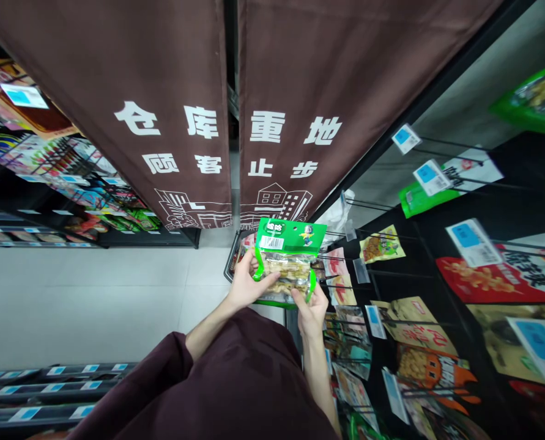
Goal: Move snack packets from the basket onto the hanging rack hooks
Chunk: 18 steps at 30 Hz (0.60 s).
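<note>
A green snack bag (290, 235) with a clear window is held in front of my body; pale, stick-like food shows through the window. My left hand (248, 280) grips the bag's left side, its thumb lying across the front. On the lower right edge, my right hand (312, 308) is closed on the same bag with the thumb pressed on the window. Behind and below the bag is a black basket (229, 264) with packaged goods in it, partly hidden by the bag and my left hand.
Hooks with hanging snack packs (382, 244) and price tags (430, 177) stand close on my right. A brown curtain (180, 61) with white writing hangs ahead. More stocked shelves (70, 177) are at the left, beyond the pale tiled floor (116, 293).
</note>
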{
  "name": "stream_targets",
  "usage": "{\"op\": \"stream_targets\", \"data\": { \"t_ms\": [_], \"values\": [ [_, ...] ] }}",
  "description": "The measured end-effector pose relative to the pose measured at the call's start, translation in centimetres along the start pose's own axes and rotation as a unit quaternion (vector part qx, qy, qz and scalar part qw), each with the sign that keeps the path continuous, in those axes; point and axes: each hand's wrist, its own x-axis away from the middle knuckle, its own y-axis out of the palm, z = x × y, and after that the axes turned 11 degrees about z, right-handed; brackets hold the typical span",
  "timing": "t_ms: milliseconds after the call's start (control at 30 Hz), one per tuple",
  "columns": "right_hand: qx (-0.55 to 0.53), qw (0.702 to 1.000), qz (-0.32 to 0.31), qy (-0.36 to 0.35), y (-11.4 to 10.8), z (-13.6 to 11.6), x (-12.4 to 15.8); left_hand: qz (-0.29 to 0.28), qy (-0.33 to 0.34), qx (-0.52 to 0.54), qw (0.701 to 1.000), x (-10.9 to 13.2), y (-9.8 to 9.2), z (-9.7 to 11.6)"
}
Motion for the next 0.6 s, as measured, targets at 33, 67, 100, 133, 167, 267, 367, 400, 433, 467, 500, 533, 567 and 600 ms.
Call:
{"op": "stream_targets", "data": {
  "t_ms": [33,67,100,133,167,267,367,400,433,467,500,533,567,600],
  "values": [
    [0.002,1.000,-0.001,0.001,0.0,0.0,0.0,0.001,0.001,-0.002,1.000,0.0,0.0,-0.1],
    [0.004,1.000,-0.001,0.003,0.0,0.1,0.0,0.001,0.003,-0.003,1.000,-0.1,0.0,-0.2],
    [0.005,1.000,-0.002,0.003,0.0,0.1,0.0,0.001,0.005,-0.005,1.000,-0.1,-0.1,-0.4],
    [0.007,1.000,-0.002,0.005,0.0,0.2,-0.1,0.001,0.006,-0.008,1.000,-0.2,-0.1,-0.5],
    [0.009,1.000,-0.001,0.006,0.1,0.2,-0.1,0.001,0.008,-0.011,1.000,-0.2,-0.2,-0.7],
    [0.010,1.000,0.002,0.009,0.1,0.3,-0.2,0.005,0.009,-0.021,1.000,-0.4,-0.3,-1.1],
    [0.009,1.000,0.004,0.008,0.1,0.4,-0.3,0.003,0.002,-0.024,1.000,-0.6,-0.3,-1.5],
    [0.010,1.000,0.005,0.008,0.0,0.4,-0.3,0.001,-0.001,-0.023,1.000,-0.6,-0.2,-1.6],
    [0.011,1.000,0.006,0.009,0.0,0.4,-0.4,0.000,-0.004,-0.021,1.000,-0.7,-0.2,-1.7],
    [0.013,1.000,0.007,0.011,-0.1,0.4,-0.4,-0.001,-0.007,-0.019,1.000,-0.8,-0.2,-1.7],
    [0.015,1.000,0.010,0.014,-0.2,0.4,-0.4,-0.003,-0.009,-0.015,1.000,-0.8,-0.1,-1.8],
    [0.018,1.000,0.013,0.016,-0.2,0.5,-0.5,-0.004,-0.011,-0.012,1.000,-0.9,0.0,-1.8],
    [0.021,0.999,0.016,0.019,-0.2,0.5,-0.5,-0.005,-0.014,-0.010,1.000,-0.9,0.1,-1.8],
    [0.023,0.999,0.019,0.021,-0.2,0.5,-0.5,-0.006,-0.017,-0.008,1.000,-1.0,0.2,-1.8]
  ]
}}
